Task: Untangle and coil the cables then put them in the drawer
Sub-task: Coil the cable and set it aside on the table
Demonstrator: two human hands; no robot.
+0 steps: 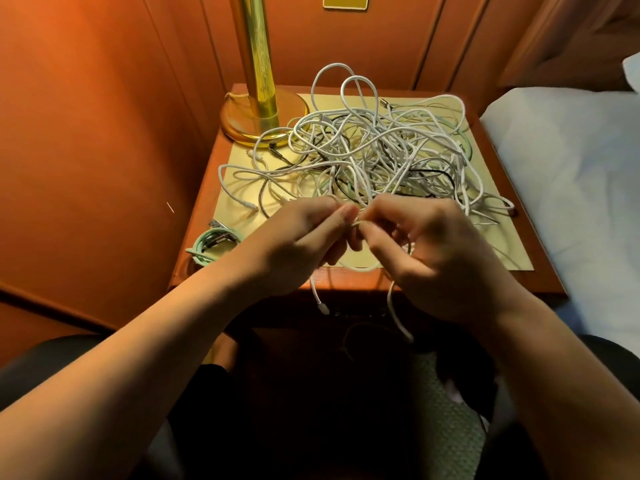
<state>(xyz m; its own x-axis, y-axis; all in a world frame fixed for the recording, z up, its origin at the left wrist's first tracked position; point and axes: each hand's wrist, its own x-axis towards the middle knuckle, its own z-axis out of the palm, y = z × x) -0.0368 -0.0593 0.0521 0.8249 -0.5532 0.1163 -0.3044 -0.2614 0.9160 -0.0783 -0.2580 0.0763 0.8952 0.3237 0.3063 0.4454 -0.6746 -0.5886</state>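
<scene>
A big tangle of cables (374,150), mostly white with some black and mint-green strands, covers the nightstand top (512,251). Over the front edge my left hand (298,244) and my right hand (436,258) meet, both pinching one white cable (356,223) between fingertips. Two ends of that cable hang below my hands: one plug end (320,303) under the left hand, a longer strand (398,317) under the right. A mint-green cable (211,245), coiled, lies at the front left corner of the nightstand. The drawer front below is dark and hard to make out.
A brass lamp (258,81) stands on a round base at the back left of the nightstand. Wooden wall panels close the left and back. A bed with white sheets (571,188) lies right beside the nightstand. My knees are below in shadow.
</scene>
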